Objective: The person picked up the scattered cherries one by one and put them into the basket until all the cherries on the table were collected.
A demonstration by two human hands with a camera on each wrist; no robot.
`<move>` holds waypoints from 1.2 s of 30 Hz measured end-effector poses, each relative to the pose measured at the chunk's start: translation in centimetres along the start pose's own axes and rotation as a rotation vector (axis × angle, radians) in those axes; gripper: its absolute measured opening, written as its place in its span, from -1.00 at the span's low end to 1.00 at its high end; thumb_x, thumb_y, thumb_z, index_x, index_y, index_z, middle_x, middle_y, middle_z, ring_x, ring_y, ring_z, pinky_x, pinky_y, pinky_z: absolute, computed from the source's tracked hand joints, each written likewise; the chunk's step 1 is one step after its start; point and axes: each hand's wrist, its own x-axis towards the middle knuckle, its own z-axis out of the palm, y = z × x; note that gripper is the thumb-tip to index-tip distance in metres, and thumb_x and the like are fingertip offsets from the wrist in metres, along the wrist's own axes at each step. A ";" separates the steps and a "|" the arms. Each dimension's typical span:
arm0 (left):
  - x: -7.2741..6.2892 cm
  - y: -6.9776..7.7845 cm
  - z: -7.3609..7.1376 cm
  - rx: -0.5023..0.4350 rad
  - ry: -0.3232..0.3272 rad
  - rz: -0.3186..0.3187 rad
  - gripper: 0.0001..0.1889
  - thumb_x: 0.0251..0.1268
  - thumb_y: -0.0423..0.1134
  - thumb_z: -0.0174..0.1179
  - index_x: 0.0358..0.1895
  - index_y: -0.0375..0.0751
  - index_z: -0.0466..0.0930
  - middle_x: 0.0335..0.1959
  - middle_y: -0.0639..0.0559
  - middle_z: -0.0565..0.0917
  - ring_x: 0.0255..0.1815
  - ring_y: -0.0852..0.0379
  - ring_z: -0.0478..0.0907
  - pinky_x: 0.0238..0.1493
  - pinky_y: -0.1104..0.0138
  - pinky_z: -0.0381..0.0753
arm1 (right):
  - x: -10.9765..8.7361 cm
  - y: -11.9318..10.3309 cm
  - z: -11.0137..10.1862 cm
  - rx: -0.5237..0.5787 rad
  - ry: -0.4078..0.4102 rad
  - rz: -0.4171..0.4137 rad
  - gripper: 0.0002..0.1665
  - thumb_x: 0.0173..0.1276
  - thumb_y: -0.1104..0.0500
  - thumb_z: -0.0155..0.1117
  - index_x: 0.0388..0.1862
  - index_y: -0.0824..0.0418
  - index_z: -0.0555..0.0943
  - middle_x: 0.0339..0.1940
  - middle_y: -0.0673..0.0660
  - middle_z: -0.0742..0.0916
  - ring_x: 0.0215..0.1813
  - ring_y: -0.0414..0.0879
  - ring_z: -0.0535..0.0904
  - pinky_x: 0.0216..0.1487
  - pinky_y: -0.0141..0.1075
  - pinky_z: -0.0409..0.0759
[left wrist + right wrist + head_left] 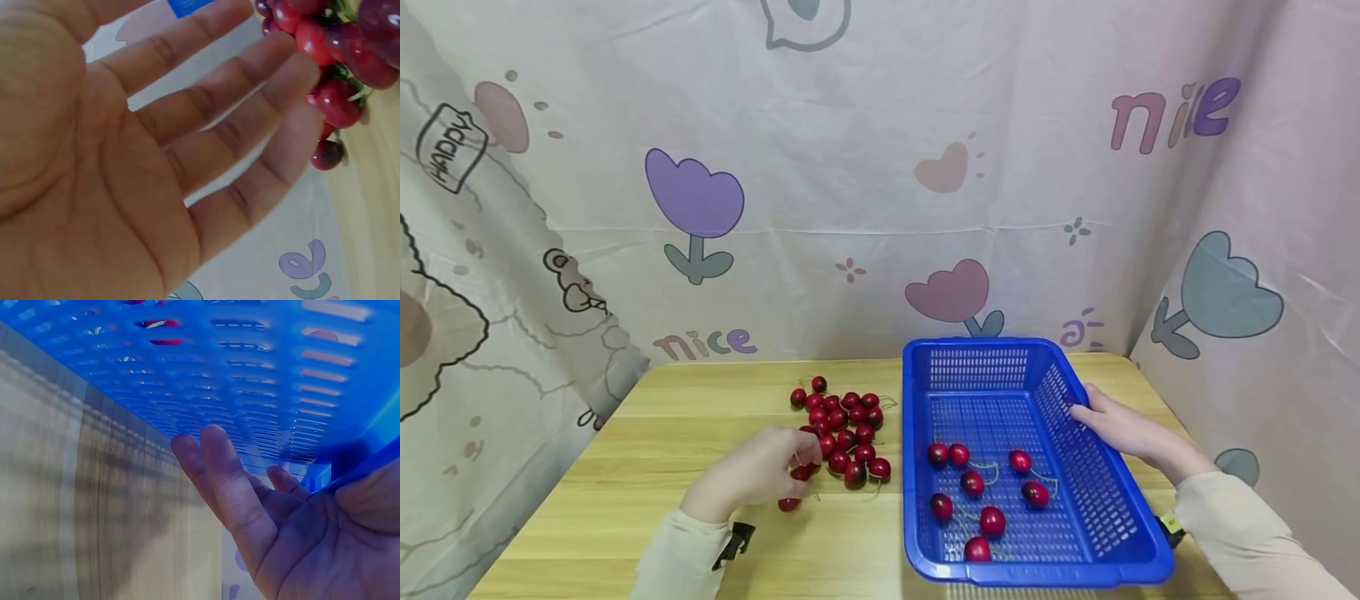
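My left hand is at the near left side of a pile of dark red cherries, thumb and fingers apart around a few of them. In the left wrist view its fingers are loosely extended, the tips overlapping the edge of the pile. A single cherry lies just below that hand. My right hand holds the right rim of a blue plastic basket, thumb over the edge. The right wrist view shows its fingers along the outside of the slotted wall. Several stemmed cherries lie inside the basket, mostly toward the left.
The light wooden table carries the pile left of the basket. A patterned cloth hangs behind the table and along both sides. A dark strap sits at the left wrist, over a pale sleeve.
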 end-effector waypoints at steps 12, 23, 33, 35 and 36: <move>-0.6 -0.3 0.7 0.013 -0.028 -0.157 -0.65 -0.23 -0.58 0.50 -0.44 -0.10 0.60 -0.43 0.03 0.59 -0.44 0.08 0.45 -0.44 0.30 0.42 | -0.1 0.0 -0.1 0.011 -0.006 0.005 -0.09 0.83 0.00 -0.20 0.71 0.49 -0.36 0.50 0.70 0.33 0.14 0.18 0.76 0.13 0.19 0.80; -0.2 -0.7 1.4 0.046 -0.019 -0.206 -0.61 -0.28 -0.63 0.50 -0.51 -0.07 0.58 -0.48 0.09 0.57 -0.42 0.07 0.46 -0.44 0.29 0.43 | 0.0 0.0 -0.1 0.015 -0.006 0.002 -0.12 0.83 0.01 -0.21 0.70 0.51 -0.33 0.47 0.69 0.36 0.09 0.12 0.77 0.12 0.15 0.81; 0.4 -1.4 1.9 0.031 -0.004 -0.103 -0.68 -0.18 -0.61 0.43 -0.42 -0.13 0.62 -0.45 0.06 0.60 -0.45 0.13 0.44 -0.45 0.36 0.42 | 0.1 0.2 -0.1 0.009 -0.003 -0.001 -0.15 0.83 0.01 -0.20 0.69 0.51 -0.26 0.45 0.67 0.40 0.11 0.13 0.76 0.14 0.17 0.80; 0.5 -1.7 2.0 0.027 0.008 -0.091 -0.70 -0.15 -0.60 0.43 -0.40 -0.14 0.64 -0.44 0.07 0.61 -0.44 0.15 0.44 -0.44 0.37 0.43 | 0.2 0.2 -0.1 0.004 -0.004 0.001 -0.15 0.83 0.01 -0.20 0.69 0.52 -0.26 0.44 0.67 0.39 0.11 0.13 0.76 0.15 0.18 0.79; 0.6 -1.8 2.0 0.026 0.014 -0.086 -0.70 -0.15 -0.60 0.44 -0.39 -0.14 0.64 -0.44 0.07 0.61 -0.43 0.15 0.44 -0.43 0.38 0.44 | 0.2 0.2 -0.1 0.002 -0.004 0.003 -0.15 0.83 0.01 -0.20 0.68 0.53 -0.26 0.44 0.67 0.39 0.11 0.14 0.76 0.15 0.18 0.79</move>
